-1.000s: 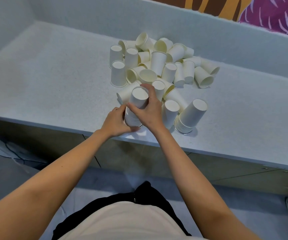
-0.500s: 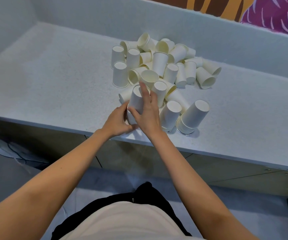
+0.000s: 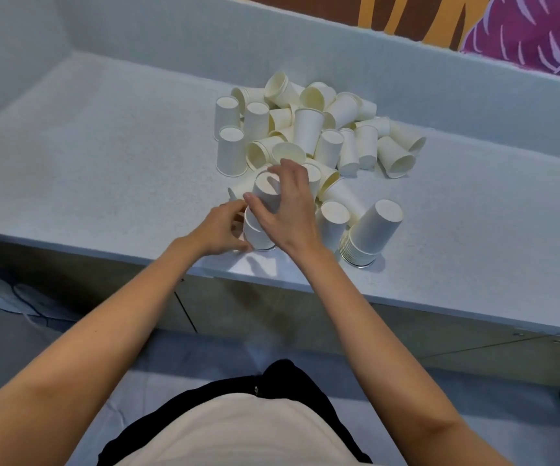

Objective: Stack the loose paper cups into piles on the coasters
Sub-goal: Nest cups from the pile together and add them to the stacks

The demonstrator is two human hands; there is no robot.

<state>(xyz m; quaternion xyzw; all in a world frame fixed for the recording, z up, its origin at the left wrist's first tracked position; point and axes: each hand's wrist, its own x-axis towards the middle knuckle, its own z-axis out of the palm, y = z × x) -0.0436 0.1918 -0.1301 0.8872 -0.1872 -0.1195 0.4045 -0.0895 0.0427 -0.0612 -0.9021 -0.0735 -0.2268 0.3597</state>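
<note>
L hand (image 3: 219,230) curls fingers round base of cup stack (image 3: 260,227) at countertop (image 3: 103,163) front edge, R hand (image 3: 288,210) w/ spread fingers seemingly pinching its top; loose cups (image 3: 308,129) heaped behind.

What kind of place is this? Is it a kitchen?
Probably not a home kitchen; more likely a shop, café or activity room. There's a long speckled counter with cabinet doors underneath, a bright painted wall behind, and a big heap of paper cups.

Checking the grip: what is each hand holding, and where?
Right hand grips the top cup by its sides; left hand holds the pile's lower cups.
</note>
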